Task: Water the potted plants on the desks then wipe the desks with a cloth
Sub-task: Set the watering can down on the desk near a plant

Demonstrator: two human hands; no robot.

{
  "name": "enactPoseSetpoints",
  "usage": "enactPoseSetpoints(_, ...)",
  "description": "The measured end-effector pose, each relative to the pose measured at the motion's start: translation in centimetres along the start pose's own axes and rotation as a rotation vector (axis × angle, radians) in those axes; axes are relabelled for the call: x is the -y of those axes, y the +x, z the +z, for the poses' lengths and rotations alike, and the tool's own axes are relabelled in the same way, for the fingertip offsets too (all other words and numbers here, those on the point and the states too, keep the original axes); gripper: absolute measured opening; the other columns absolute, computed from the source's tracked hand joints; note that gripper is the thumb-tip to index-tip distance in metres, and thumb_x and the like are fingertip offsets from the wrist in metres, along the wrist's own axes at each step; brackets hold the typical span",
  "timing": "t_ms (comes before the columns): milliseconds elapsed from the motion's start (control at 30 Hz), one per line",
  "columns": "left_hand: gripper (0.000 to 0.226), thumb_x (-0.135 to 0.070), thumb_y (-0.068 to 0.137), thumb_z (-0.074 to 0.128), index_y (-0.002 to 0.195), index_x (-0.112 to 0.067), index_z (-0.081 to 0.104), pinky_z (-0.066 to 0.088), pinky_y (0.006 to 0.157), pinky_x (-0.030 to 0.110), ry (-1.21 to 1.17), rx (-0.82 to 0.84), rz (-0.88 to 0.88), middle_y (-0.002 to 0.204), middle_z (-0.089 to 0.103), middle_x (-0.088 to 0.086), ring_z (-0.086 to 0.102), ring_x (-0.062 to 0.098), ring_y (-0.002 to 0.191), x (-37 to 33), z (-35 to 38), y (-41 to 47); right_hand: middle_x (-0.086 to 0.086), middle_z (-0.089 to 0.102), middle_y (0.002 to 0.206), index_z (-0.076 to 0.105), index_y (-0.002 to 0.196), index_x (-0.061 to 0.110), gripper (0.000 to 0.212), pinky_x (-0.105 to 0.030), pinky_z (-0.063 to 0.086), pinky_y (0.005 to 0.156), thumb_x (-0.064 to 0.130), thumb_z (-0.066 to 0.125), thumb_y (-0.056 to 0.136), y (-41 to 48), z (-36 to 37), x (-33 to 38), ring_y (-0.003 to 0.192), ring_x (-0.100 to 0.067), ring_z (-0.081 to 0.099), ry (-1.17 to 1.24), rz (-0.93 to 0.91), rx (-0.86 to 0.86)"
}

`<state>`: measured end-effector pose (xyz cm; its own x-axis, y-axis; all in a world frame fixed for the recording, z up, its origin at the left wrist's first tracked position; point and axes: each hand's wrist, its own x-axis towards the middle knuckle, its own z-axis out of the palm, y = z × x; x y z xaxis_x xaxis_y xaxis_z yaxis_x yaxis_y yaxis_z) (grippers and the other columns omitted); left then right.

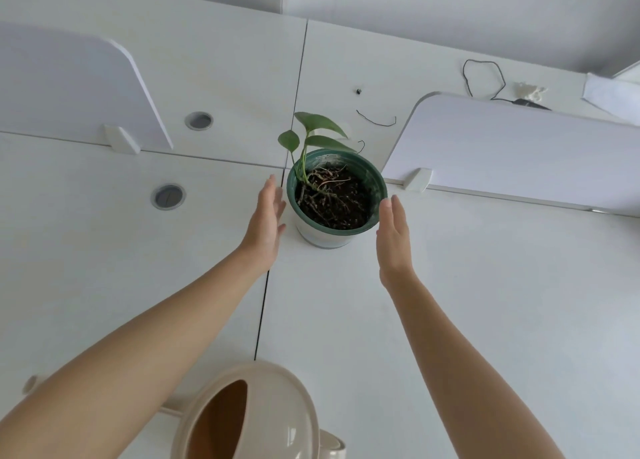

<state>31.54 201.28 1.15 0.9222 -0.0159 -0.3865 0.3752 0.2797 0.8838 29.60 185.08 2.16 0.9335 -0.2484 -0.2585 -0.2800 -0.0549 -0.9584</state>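
Note:
A potted plant [334, 195] with a green rim, white base, dark soil and a few green leaves stands on the white desk [485, 302] near where the desks meet. My left hand [266, 224] is open just left of the pot, fingers spread, a small gap from its side. My right hand [393, 240] is open just right of the pot, fingertips beside the rim; touching or not, I cannot tell. A beige watering can [249, 413] stands on the desk at the bottom centre, its spout running under my left forearm.
White divider panels stand at left [69, 87] and right [519, 150]. Two round cable grommets [168, 197] sit in the left desks. A thin black cord [483, 77] and small bits lie on the far desk. A dark seam [263, 306] runs between the desks.

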Motion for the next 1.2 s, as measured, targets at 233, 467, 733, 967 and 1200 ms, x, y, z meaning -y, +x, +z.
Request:
enactPoseSetpoints(233,0.093,-0.073,0.071,0.031,0.144,-0.04,-0.016,0.007,0.118,0.039,0.138,0.183,-0.035,0.157,-0.002,-0.017,0.003,0.002,0.143,1.2,1.6,-0.2,0.001,0.057,0.124,0.049,0.127,0.016,0.04,-0.026,0.035,0.095,0.035,0.034,0.096,1.9,0.1,0.8,0.115,-0.012,0.049,-0.054,-0.033,-0.009)
enactPoseSetpoints(467,0.093,-0.075,0.069,0.026,0.146,-0.037,-0.01,0.003,0.119,0.042,0.216,0.171,-0.021,0.157,-0.006,-0.019,0.0,0.002,0.144,1.6,0.4,-0.9,0.0,0.054,0.13,0.047,0.13,0.012,0.044,-0.025,0.035,0.1,0.036,0.033,0.096,2.9,-1.0,0.8,0.12,-0.013,0.047,-0.096,-0.051,-0.025)
enactPoseSetpoints(733,0.045,-0.048,0.097,0.012,0.141,-0.045,0.005,0.012,0.113,0.038,0.329,0.258,-0.01,0.148,0.018,-0.023,0.021,0.003,0.135,0.6,0.3,-2.7,0.007,0.055,0.121,0.045,0.131,0.012,0.044,-0.022,0.031,0.094,0.036,0.03,0.097,1.9,-1.2,1.8,0.114,-0.009,0.047,-0.109,-0.018,0.023)
enactPoseSetpoints(967,0.047,-0.037,0.097,0.033,0.141,-0.019,0.031,0.039,0.1,0.035,0.323,-0.043,0.022,0.142,0.042,0.004,0.048,0.02,0.123,-2.0,-4.6,-8.5,0.001,0.034,0.148,0.027,0.143,0.018,0.051,-0.025,0.025,0.103,0.036,0.036,0.096,-6.2,-2.0,1.1,0.134,-0.011,0.031,-0.174,0.015,0.089)
enactPoseSetpoints(1200,0.027,-0.037,0.075,0.047,0.097,-0.027,0.06,0.051,0.072,0.018,0.134,-0.274,0.308,0.083,0.073,-0.006,0.068,0.006,0.078,0.0,-11.8,-22.2,0.006,0.059,0.114,0.059,0.114,0.017,0.026,-0.023,0.037,0.091,0.024,0.043,0.095,-18.2,-3.3,-2.9,0.111,-0.011,0.051,-0.207,-0.019,0.118)
